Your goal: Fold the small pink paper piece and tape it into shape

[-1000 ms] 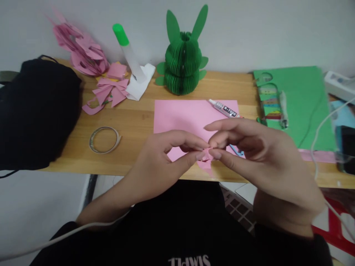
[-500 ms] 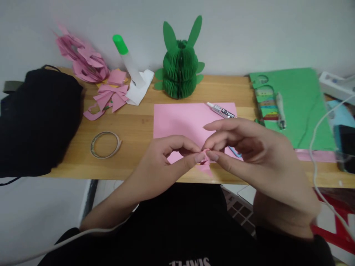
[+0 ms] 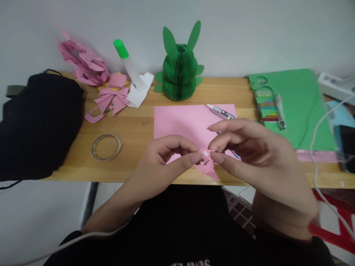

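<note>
Between both hands, over the table's front edge, is a small folded pink paper bow (image 3: pixel 205 161) with tails hanging below and a small white patch on its upper middle. My left hand (image 3: pixel 169 162) pinches its left side between thumb and fingertips. Its right side is pinched by my right hand (image 3: pixel 249 155), whose index finger is raised off the paper. Behind them lies a pink paper sheet (image 3: pixel 177 120), with a B-7000 glue tube (image 3: pixel 220 111) on its upper right. A blue item (image 3: pixel 235 154) shows partly under my right hand.
A roll of tape (image 3: pixel 106 147) lies to the left, near a black bag (image 3: pixel 41 122). Behind are pink paper scraps (image 3: pixel 113 96), a green-capped glue stick (image 3: pixel 129 62) and a green paper rabbit (image 3: pixel 180 74). Green sheets (image 3: pixel 294 107), a phone (image 3: pixel 348 147) and a white cable (image 3: pixel 316 147) are on the right.
My hands have drawn slightly apart, so more of the pink bow shows. Its white patch and hanging tails are now plainer to see. The view has tipped slightly.
</note>
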`<state>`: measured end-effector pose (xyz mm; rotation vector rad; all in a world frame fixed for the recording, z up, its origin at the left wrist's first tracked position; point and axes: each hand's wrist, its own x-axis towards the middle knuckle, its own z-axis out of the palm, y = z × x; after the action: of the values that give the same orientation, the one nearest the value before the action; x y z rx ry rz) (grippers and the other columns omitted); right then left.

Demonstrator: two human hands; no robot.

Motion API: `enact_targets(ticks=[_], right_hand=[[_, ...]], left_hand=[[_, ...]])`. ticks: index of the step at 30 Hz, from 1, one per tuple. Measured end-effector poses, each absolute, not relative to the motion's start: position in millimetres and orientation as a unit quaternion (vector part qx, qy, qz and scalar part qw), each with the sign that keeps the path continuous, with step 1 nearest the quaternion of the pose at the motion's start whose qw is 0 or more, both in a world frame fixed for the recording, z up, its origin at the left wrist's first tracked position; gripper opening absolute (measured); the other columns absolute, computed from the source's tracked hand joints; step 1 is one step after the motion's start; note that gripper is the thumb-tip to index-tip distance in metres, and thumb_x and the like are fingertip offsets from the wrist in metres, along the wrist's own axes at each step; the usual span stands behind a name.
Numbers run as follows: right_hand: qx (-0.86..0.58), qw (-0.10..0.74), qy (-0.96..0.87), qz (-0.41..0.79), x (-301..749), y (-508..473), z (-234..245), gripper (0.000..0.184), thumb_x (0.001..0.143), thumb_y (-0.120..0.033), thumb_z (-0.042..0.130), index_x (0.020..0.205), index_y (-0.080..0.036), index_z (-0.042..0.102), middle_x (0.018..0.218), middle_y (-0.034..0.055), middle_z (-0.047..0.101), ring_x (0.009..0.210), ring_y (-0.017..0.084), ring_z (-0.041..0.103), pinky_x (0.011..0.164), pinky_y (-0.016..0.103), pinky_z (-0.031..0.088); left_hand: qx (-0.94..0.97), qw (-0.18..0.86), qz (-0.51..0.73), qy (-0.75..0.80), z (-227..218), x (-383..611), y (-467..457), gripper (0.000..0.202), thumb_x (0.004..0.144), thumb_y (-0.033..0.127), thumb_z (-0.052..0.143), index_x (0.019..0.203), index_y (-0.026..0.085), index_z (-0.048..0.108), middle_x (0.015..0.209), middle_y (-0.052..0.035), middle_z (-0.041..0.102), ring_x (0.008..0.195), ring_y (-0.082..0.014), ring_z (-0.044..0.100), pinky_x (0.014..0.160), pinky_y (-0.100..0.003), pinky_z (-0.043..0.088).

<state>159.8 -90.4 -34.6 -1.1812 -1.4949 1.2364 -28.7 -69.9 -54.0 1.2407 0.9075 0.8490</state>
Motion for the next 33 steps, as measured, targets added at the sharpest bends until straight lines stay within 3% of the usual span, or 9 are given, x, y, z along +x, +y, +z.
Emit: enact_targets(ticks=[19, 33], right_hand=[[-0.468, 0.429, -0.594, 0.494, 156.3, -92.6, -37.8, 0.034, 0.082, -0.008, 0.068, 0.113, -0.019, 0.06, 0.08, -0.0025, 0.068, 0.071, 0.008, 0.062, 0.068, 0.021, 0.054], [-0.458, 0.436, -0.53, 0.566, 159.6, -92.0, -39.3, 0.03, 0.078, -0.012, 0.073, 0.105, -0.024, 0.066, 0.074, -0.0034, 0.069, 0.066, 0.006, 0.062, 0.061, 0.016, 0.053]], left_hand=[[0.572, 0.628, 0.354, 0.391, -48.4, -27.4, -69.4, 0.008, 0.086, 0.017, 0.066, 0.078, 0.017, 0.067, 0.073, 0.004, 0.066, 0.07, -0.0065, 0.059, 0.064, -0.018, 0.046], [0.53, 0.704, 0.338, 0.33, -47.1, -30.3, -66.1, 0.008, 0.086, 0.014, 0.067, 0.079, 0.015, 0.069, 0.075, 0.0041, 0.07, 0.074, -0.0032, 0.064, 0.07, -0.01, 0.05]])
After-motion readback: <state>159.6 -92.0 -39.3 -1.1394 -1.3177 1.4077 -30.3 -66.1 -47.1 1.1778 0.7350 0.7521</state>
